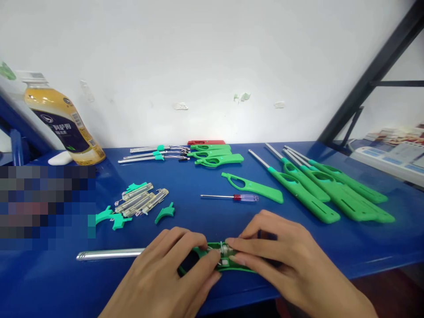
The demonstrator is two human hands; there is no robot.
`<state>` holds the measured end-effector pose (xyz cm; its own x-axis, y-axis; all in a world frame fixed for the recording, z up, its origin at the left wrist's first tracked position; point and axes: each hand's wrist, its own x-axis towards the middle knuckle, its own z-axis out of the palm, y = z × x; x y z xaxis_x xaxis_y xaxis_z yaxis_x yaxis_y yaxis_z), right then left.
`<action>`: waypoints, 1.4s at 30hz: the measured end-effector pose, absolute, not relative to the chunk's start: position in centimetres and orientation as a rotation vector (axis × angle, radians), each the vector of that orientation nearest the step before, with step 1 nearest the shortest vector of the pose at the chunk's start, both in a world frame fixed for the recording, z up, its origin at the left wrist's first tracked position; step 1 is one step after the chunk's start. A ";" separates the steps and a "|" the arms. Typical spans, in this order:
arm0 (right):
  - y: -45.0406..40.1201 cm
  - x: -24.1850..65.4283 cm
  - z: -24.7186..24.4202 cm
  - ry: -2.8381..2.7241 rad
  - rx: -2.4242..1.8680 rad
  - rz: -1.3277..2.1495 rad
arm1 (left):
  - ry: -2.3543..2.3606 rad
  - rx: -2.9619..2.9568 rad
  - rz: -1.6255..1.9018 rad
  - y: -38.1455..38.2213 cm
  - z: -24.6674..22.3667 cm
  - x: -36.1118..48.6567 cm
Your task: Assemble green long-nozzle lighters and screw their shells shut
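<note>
An opened long-nosed gas lighter lies in front of me, its green half shell [243,268] facing up and its metal tube [112,254] pointing left. My left hand [168,269] is closed around the shell near the trigger loop, with thumb and forefinger at the thin wires inside. My right hand [281,249] pinches at the valve end of a clear fuel tank [227,249] in the shell. Its fingers cover most of the tank. Beyond my hands are a screwdriver [245,198] with a clear purple handle and a loose green shell half [258,187].
Several clear fuel tanks [142,201] and green triggers [165,213] lie at the left. Tubes with wires [145,157] and green shell halves [218,160] line the back. Assembled lighters [308,190] rest at the right. A drink bottle [66,123] stands back left.
</note>
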<state>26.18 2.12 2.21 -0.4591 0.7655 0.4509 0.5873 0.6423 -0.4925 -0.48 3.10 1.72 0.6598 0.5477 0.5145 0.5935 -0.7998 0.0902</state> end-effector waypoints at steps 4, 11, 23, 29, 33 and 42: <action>2.1 26.2 2.2 -2.210 -1.066 0.371 | -0.988 -2.801 -0.803 2.9 1.8 -0.5; 1.9 26.2 2.2 -2.212 -1.118 0.349 | -0.970 -2.762 -0.799 2.9 1.8 -0.4; 1.7 26.3 2.2 -2.020 -1.144 0.079 | -0.904 -2.734 -0.821 3.2 1.4 -0.7; 4.3 30.7 1.2 -1.952 -1.471 -0.285 | -1.069 -2.672 -0.884 2.9 1.1 -0.5; 5.4 32.5 -0.1 -2.019 -1.569 -0.322 | -1.099 -2.664 -0.927 2.7 1.0 -0.5; 5.6 32.2 -0.4 -2.054 -1.571 -0.246 | -1.135 -2.676 -0.912 2.8 1.0 -0.5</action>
<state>32.22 5.56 -0.38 -0.1770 0.8383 0.5157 0.9364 0.3048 -0.1741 -0.49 2.76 0.96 0.5439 0.6247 0.5603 0.6816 -0.7184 0.1392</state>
